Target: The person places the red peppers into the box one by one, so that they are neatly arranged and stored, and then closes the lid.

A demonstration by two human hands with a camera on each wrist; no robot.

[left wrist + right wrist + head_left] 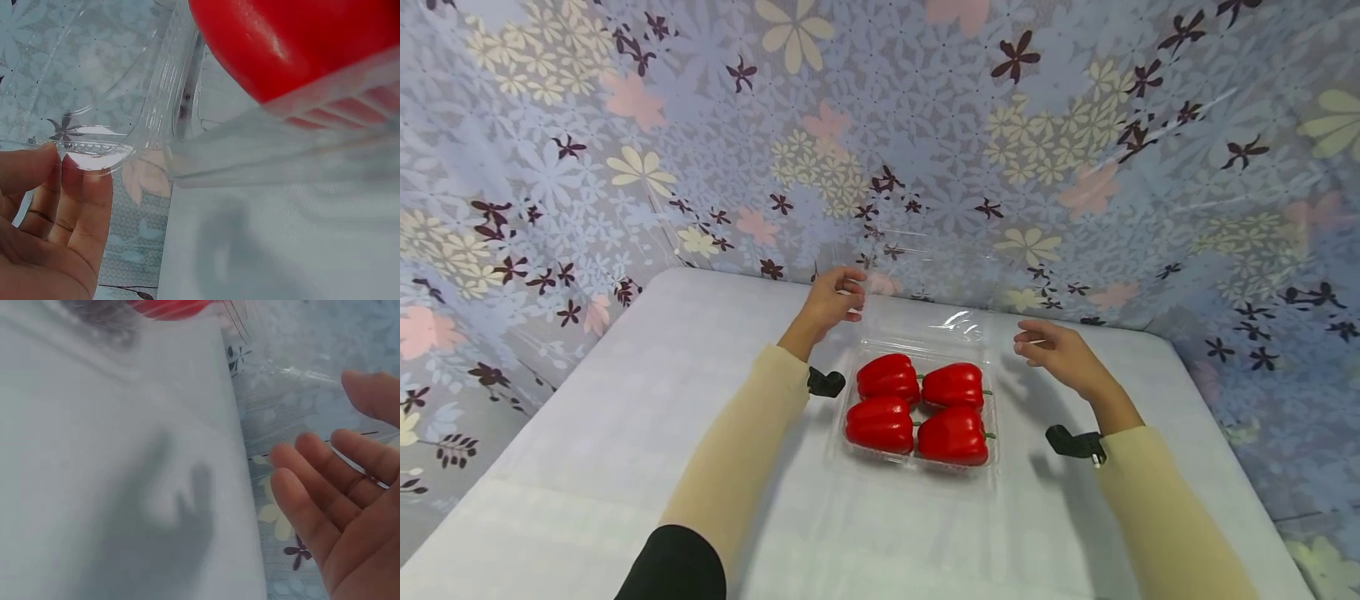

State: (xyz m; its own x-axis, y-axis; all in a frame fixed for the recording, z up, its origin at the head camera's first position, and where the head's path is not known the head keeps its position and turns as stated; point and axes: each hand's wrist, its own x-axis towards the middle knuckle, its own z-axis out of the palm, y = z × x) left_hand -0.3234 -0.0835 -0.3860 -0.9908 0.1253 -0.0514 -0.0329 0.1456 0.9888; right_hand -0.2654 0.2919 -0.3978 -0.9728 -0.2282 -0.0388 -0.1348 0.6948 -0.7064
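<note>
Several red bell peppers (880,425) lie in a clear plastic container (244,156) on the white table. Its hinged lid (958,323) stands raised at the back, transparent and hard to trace against the flowered cloth. At the lid's left edge, my left hand (833,298) pinches the plastic between thumb and fingers; the left wrist view shows the lid (106,119) there. To the right of the container, my right hand (1060,354) hovers above the table with fingers loosely bent. Nothing is between the thumb and fingers of the right hand (350,506).
The white table (602,408) extends around the container on all sides. Behind it rises a flower-patterned cloth (925,150), which also runs down both sides. Each wrist carries a small black camera mount, such as the right mount (1075,443).
</note>
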